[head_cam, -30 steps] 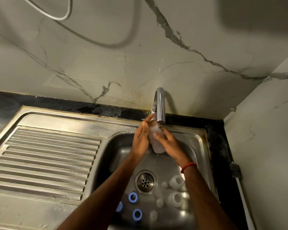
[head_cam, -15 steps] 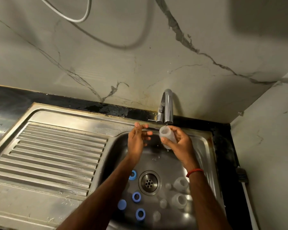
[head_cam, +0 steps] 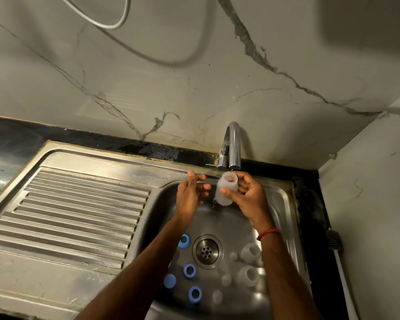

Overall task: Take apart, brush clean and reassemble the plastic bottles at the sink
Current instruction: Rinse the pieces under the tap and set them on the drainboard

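The right hand (head_cam: pixel 247 199) holds a small cloudy plastic bottle (head_cam: pixel 226 191) over the sink (head_cam: pixel 284 204). Its fingers and thumb are curled round the body, and the open mouth sits just below the spout of the tap (head_cam: pixel 233 146). The left hand (head_cam: pixel 189 197) is just beside it, fingers loosely apart and holding nothing. On the sink floor, blue rings (head_cam: pixel 189 270) lie left of the drain (head_cam: pixel 207 251) and two more clear bottles (head_cam: pixel 249 250) lie right of it. A red thread (head_cam: pixel 268 233) circles the right wrist.

Home kitchen, steel sink (head_cam: pixel 284 204) with ribbed drainboard (head_cam: pixel 79 211), tap (head_cam: pixel 233 146), marble-look wall (head_cam: pixel 171 77)
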A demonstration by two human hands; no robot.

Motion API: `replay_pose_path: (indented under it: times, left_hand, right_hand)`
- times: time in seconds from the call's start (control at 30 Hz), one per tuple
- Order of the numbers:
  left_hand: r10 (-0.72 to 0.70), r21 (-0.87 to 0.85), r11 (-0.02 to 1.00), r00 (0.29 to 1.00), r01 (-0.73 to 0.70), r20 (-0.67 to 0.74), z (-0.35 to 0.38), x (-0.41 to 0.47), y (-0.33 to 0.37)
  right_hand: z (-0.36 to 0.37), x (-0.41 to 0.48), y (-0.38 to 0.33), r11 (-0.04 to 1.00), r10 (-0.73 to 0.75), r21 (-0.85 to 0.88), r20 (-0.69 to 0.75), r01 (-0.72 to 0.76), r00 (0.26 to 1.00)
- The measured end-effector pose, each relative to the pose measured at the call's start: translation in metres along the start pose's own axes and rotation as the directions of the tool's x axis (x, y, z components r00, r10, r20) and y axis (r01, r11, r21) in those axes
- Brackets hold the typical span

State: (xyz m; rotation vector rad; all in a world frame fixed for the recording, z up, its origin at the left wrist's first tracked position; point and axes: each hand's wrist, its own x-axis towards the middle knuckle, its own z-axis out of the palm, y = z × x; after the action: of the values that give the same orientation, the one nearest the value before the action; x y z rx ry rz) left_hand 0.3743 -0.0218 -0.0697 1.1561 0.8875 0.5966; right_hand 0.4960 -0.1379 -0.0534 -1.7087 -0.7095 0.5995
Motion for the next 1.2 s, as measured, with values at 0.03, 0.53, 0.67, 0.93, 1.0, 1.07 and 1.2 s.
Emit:
replay_pose_path:
  times: [0.03,0.53,0.67,0.93,1.0,1.07,1.2]
  left_hand:
    - [0.0,0.001,1.0,1.0,0.0,-0.003,-0.001,0.0,0.0]
    - [-0.004,0.111,0.994,1.0,0.001,0.026,-0.002,-0.005,-0.002]
    - [-0.055,0.153,0.988,0.96,0.013,0.276,0.004,-0.012,0.01]
    - [-0.392,0.145,0.92,0.863,0.364,0.319,0.026,-0.019,0.003]
    - [-0.501,0.114,0.864,0.814,0.49,0.294,0.028,-0.018,-0.006]
    - [-0.556,0.022,0.824,0.801,0.566,0.223,0.03,-0.013,-0.013]
    - [-0.533,-0.124,0.836,0.845,0.535,0.049,0.038,-0.003,-0.016]
  right_hand:
    - [-0.002,0.001,0.0,1.0,0.006,-0.013,-0.017,-0.006,1.0]
    - [0.006,0.005,-0.001,0.988,0.086,0.14,-0.099,-0.071,0.991]
    - [0.008,0.009,-0.008,0.928,0.222,0.328,-0.112,-0.175,0.969]
    - [0.011,0.014,-0.004,0.868,0.497,-0.088,0.134,-0.489,0.858]
    - [0.015,0.011,0.001,0.841,0.54,-0.111,0.098,-0.53,0.836]
    - [0.015,0.005,-0.006,0.831,0.556,-0.043,0.038,-0.555,0.83]
    - [0.02,-0.006,-0.016,0.907,0.422,-0.123,0.218,-0.404,0.88]
